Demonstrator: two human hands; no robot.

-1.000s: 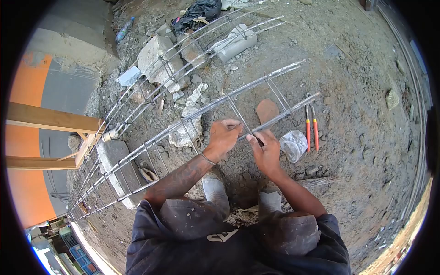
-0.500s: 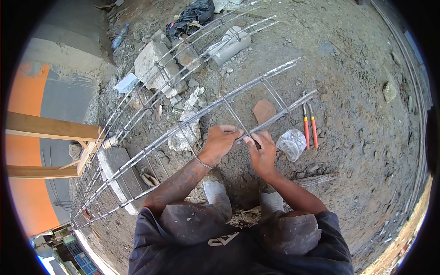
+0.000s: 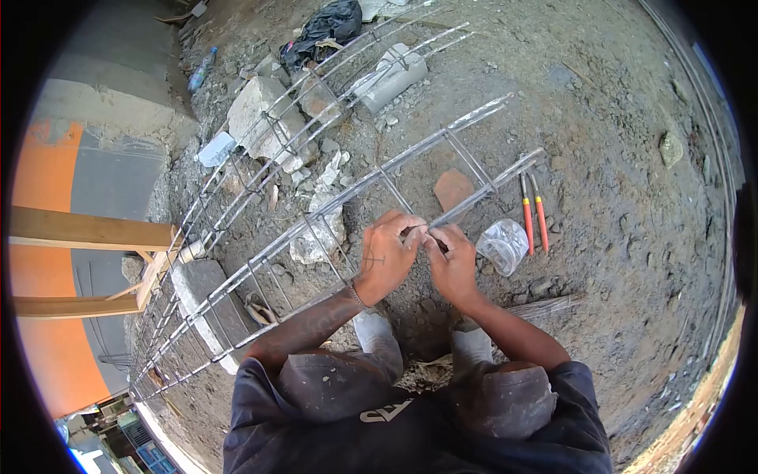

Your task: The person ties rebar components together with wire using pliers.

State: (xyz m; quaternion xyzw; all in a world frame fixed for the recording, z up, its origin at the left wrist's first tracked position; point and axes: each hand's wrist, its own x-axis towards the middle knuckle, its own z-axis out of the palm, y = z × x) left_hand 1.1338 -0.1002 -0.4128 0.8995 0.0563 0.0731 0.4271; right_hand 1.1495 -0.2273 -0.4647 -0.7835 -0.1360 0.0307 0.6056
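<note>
A long rebar cage (image 3: 316, 212) of steel bars with square stirrups runs diagonally past my knees. At its near bar, where a stirrup (image 3: 395, 192) meets it, both of my hands come together. My left hand (image 3: 385, 257) is closed in a pinch with its fingertips against the joint. Close beside it, my right hand (image 3: 452, 261) pinches at the same spot, thumb and fingers pressed together. What the fingertips hold is too small and covered to make out. Right of my hands lie pliers with red handles (image 3: 535, 221) and a clear plastic cup-like container (image 3: 502, 246).
A second rebar cage (image 3: 328, 118) lies beyond the first, over broken concrete blocks (image 3: 264, 118). A reddish flat piece (image 3: 453, 189) sits under the near cage. Thin wires (image 3: 549, 306) lie near my right knee. Wooden beams (image 3: 91, 227) stand at left. A black plastic bag (image 3: 328, 31) is at the back.
My left hand has turned and moved up against my right, its back now facing up more. My right hand stays at the same joint. The view has shifted slightly.
</note>
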